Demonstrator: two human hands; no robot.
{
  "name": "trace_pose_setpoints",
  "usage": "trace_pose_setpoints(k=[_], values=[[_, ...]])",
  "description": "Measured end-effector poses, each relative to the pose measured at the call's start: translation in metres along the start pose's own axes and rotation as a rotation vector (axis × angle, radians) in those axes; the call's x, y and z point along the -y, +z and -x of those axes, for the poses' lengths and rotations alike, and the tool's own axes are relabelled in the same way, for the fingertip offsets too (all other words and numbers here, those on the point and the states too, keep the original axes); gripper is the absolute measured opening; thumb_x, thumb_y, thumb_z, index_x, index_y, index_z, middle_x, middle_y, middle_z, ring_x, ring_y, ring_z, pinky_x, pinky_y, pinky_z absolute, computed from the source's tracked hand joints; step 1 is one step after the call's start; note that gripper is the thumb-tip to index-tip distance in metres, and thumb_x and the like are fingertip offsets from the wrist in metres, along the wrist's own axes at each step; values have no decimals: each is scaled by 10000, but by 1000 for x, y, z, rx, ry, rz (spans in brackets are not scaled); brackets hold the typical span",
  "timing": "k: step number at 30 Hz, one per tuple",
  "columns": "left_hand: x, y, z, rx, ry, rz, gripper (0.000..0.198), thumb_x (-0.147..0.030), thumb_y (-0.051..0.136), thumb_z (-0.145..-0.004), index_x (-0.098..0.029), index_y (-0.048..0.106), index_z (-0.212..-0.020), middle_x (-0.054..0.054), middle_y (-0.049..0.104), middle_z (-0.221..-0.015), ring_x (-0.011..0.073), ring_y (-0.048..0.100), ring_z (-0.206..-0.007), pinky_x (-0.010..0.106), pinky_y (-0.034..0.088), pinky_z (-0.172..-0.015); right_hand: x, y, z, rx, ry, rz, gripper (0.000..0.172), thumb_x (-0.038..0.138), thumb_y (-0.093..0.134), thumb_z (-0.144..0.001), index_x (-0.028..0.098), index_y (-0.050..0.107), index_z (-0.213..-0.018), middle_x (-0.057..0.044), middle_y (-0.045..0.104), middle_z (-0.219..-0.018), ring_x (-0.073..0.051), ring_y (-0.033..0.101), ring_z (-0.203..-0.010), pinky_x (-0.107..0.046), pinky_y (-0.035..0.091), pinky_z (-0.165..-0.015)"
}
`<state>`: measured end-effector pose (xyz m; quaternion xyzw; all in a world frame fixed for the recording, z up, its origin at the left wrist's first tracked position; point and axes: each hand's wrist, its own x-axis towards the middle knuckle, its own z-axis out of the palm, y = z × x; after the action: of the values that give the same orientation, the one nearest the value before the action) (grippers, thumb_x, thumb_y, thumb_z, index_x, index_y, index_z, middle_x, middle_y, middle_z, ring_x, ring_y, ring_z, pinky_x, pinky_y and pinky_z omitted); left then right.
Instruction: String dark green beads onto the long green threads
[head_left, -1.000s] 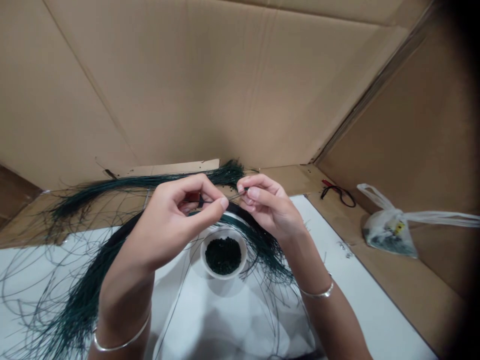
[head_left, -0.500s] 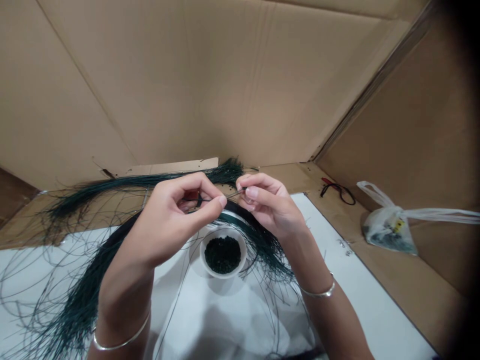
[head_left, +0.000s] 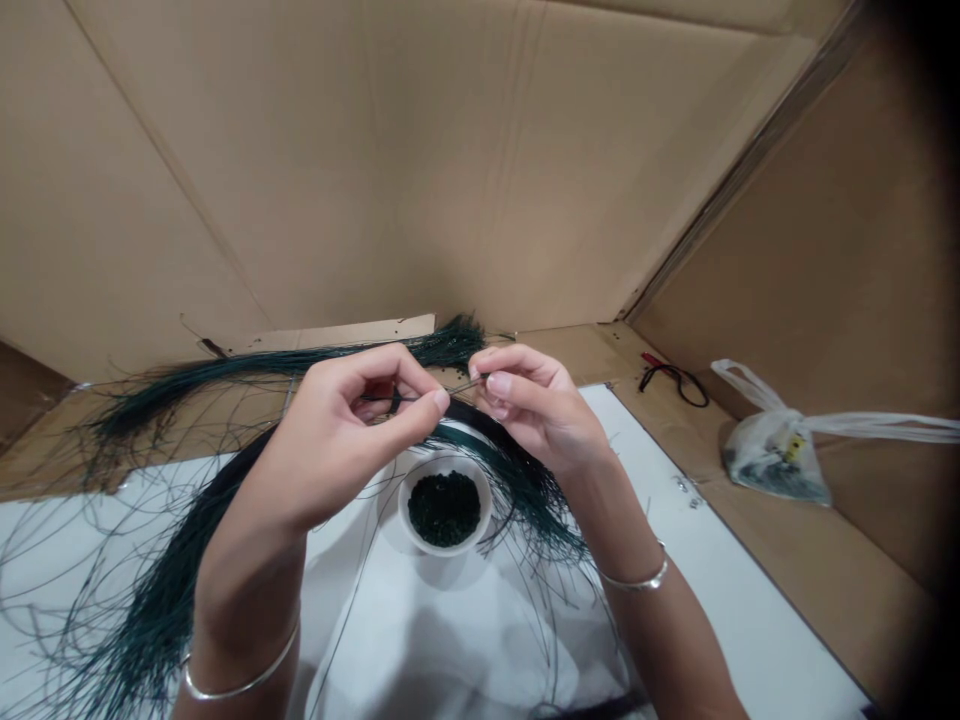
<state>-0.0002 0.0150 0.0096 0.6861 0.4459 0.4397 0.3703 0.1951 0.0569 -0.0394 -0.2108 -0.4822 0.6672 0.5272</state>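
Head view: white sheet (head_left: pixel 720 560), cardboard walls (head_left: pixel 375 170), left hand (head_left: pixel 337 440), right hand (head_left: pixel 536 410), grips pinched on wire (head_left: pixel 463 386).

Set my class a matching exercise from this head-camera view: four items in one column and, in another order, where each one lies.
Items:
1. Small white bowl of dark granules
2. Plastic carrier bag
3. Red-and-black cord
4. Bundle of dark green strands

Places:
A. Far right, on the cardboard
B. Under the left forearm
C. Between the forearms
D. Just beyond the right hand

Pairs: 1-C, 2-A, 3-D, 4-B
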Motion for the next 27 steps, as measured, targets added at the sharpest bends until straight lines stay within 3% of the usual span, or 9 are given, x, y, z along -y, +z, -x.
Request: trace_pose_setpoints(k=[16, 20, 27], values=[[0, -2, 0, 21, -19, 8, 163, -266, 732, -846, -169, 684, -724, -24, 621, -647, 62, 502, -558, 136, 381, -476, 2, 2, 2, -14, -30, 22, 117, 206, 867, -718, 289, 841, -797, 23, 656, -710, -84, 442, -574, -236, 393, -534], [1, -2, -1, 25, -14, -1, 153, -252, 730, -849, -170, 685, -728, -30, 613, -642, 55, 492, -551, 131, 364, -469, 5, 3, 3, -33, -95, 120, 116, 179, 855, -730, 280, 844, -785, 5, 734, -868, -81, 496, -614, -245, 424, -569], [0, -1, -2, 19, -27, -21, 175, -274, 736, -849, -168, 677, -723, -20, 597, -642, 67, 468, -545, 153, 346, -459, 7, -1, 4, 27, -171, 217, 148, 163, 835, -802, 306, 845, -839, 9, 756, -924, -115, 650, -812, -241, 527, -719]])
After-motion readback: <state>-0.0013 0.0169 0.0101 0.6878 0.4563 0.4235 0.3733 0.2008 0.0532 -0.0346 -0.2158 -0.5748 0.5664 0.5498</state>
